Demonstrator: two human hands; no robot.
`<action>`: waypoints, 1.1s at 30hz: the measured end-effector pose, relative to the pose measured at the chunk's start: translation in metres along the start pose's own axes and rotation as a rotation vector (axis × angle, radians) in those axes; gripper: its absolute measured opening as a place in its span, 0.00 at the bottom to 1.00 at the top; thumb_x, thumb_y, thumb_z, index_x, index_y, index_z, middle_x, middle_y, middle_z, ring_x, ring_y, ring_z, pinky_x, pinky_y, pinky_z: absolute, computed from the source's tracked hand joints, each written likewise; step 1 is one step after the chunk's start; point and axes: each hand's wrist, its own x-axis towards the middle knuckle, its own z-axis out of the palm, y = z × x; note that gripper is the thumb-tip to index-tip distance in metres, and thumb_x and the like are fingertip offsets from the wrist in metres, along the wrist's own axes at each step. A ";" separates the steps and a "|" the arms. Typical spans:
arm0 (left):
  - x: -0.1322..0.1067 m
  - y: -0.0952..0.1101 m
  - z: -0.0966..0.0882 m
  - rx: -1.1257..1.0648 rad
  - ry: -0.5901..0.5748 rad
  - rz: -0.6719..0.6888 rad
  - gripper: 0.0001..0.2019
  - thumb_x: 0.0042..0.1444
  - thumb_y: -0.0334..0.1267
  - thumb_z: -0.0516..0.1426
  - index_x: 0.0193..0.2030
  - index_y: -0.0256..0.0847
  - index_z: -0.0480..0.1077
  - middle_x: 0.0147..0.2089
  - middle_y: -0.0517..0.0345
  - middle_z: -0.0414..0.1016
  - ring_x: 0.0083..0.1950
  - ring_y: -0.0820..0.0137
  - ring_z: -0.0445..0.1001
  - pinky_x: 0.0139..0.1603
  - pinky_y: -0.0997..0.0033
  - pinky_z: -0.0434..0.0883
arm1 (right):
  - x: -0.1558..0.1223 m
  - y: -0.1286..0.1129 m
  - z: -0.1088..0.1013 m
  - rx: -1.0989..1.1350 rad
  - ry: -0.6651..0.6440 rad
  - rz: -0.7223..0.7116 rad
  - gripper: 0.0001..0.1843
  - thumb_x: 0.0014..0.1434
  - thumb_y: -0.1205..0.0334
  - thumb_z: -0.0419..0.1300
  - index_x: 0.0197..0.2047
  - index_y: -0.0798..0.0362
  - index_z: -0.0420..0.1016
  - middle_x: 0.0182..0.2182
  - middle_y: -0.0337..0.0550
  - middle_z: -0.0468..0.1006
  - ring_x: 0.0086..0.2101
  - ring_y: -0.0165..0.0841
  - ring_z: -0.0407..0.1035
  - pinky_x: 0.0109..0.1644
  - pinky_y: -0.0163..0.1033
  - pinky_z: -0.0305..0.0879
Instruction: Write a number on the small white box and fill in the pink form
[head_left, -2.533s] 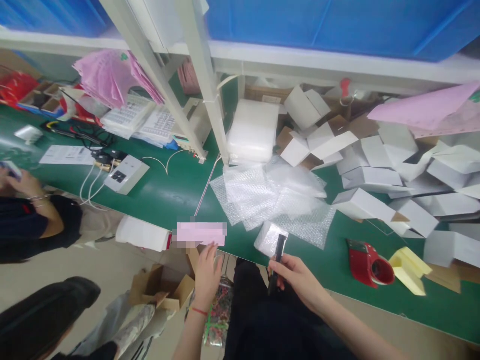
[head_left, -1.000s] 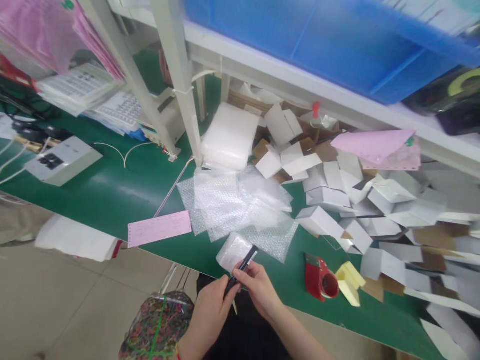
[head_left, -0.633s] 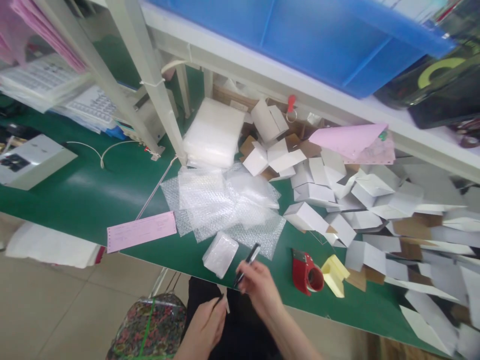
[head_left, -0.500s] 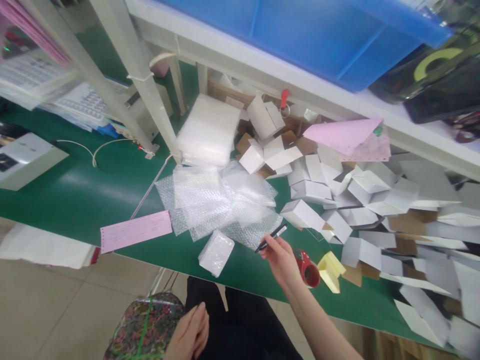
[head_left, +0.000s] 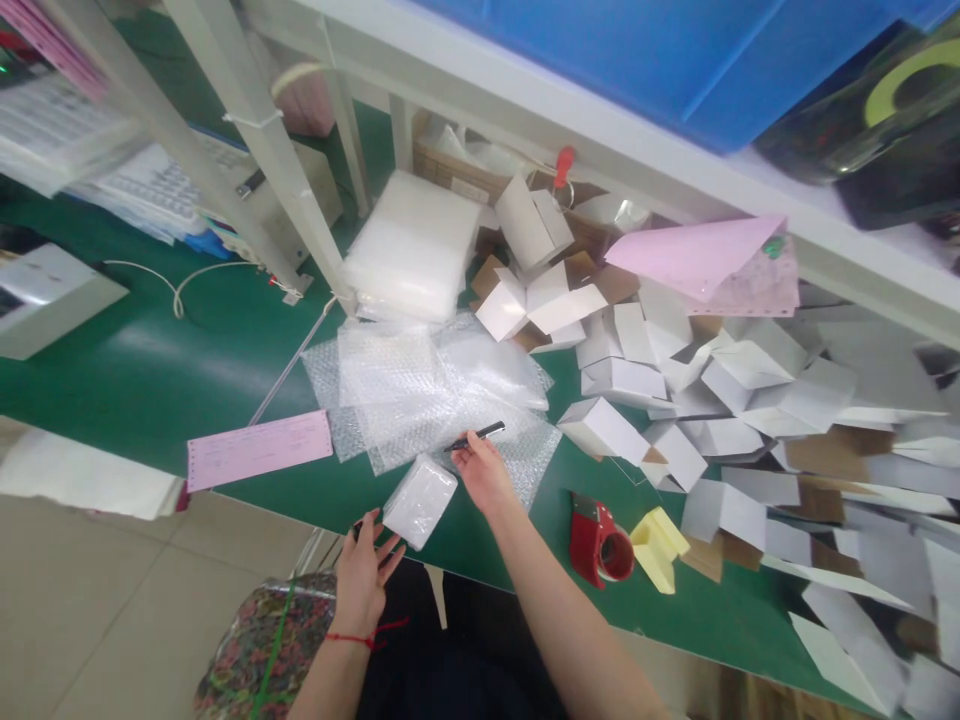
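My right hand (head_left: 482, 472) is closed round a black marker pen (head_left: 480, 436), held slantwise over the bubble-wrap bags (head_left: 420, 400). Just left of it, near the table's front edge, lies a small white packet in clear shiny wrap (head_left: 421, 502). My left hand (head_left: 365, 572) is beside the packet's lower left corner, fingers spread, the fingertips close to it; whether they touch it I cannot tell. A small dark patch shows by the thumb and forefinger, too unclear to name.
A red tape dispenser (head_left: 600, 540) and a folded yellow piece (head_left: 658, 550) sit to the right. Many white cartons (head_left: 611, 432) spread beyond them. A pink slip (head_left: 259, 450) lies left. A stack of clear bags (head_left: 412, 245) stands behind, under a shelf (head_left: 525, 110).
My left hand has risen from my lap to the packet and its fingers have spread. My right hand has moved left with the marker pen, closer to the packet. The view has shifted slightly.
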 end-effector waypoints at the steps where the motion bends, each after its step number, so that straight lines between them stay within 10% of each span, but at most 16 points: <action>1: -0.002 -0.001 0.004 -0.011 -0.022 -0.033 0.16 0.64 0.45 0.53 0.55 0.42 0.68 0.57 0.44 0.73 0.35 0.69 0.80 0.37 0.63 0.78 | 0.000 0.003 -0.001 -0.014 -0.025 0.023 0.18 0.46 0.52 0.76 0.30 0.53 0.75 0.29 0.37 0.77 0.30 0.28 0.68 0.37 0.34 0.67; 17: -0.012 -0.073 -0.007 0.009 -0.104 0.178 0.20 0.57 0.57 0.58 0.46 0.44 0.72 0.57 0.48 0.73 0.63 0.56 0.71 0.51 0.61 0.79 | -0.108 0.020 -0.110 0.006 -0.164 0.308 0.19 0.51 0.48 0.73 0.28 0.55 0.77 0.24 0.37 0.72 0.28 0.28 0.66 0.38 0.35 0.63; 29: 0.011 -0.043 -0.004 0.275 -0.176 0.496 0.21 0.50 0.58 0.60 0.39 0.42 0.73 0.55 0.48 0.77 0.59 0.56 0.73 0.65 0.54 0.68 | -0.059 0.010 -0.102 -0.059 -0.370 0.238 0.19 0.52 0.48 0.73 0.31 0.57 0.79 0.27 0.42 0.75 0.30 0.31 0.66 0.39 0.36 0.61; 33: 0.008 -0.053 -0.024 0.430 -0.196 0.479 0.22 0.44 0.58 0.62 0.37 0.41 0.76 0.47 0.46 0.81 0.48 0.53 0.78 0.54 0.52 0.74 | -0.068 0.004 -0.112 -0.160 -0.432 0.315 0.19 0.51 0.50 0.74 0.33 0.60 0.81 0.28 0.44 0.76 0.31 0.30 0.69 0.38 0.35 0.61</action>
